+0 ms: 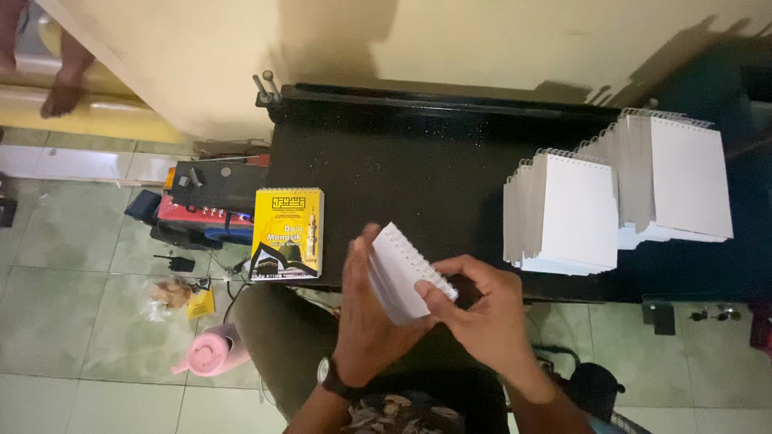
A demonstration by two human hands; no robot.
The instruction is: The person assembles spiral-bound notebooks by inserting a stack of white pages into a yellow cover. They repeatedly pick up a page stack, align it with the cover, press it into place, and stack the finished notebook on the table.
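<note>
My left hand [366,309] cups a small white wire-bound booklet [402,269] from beneath, at the near edge of a black table [418,161]. My right hand [482,309] pinches the same booklet at its spiral edge, thumb and fingers on the wire. A yellow-covered booklet [287,234] lies flat at the table's left near corner, to the left of my hands. Two stacks of white wire-bound booklets, one [567,210] closer and one [671,178] farther right, stand on the right part of the table.
A pink bottle [211,351], a red and black tool box [201,201] and small bits lie on the green tiled floor at left. Another person's bare foot [68,80] shows at top left. A cream wall rises behind the table.
</note>
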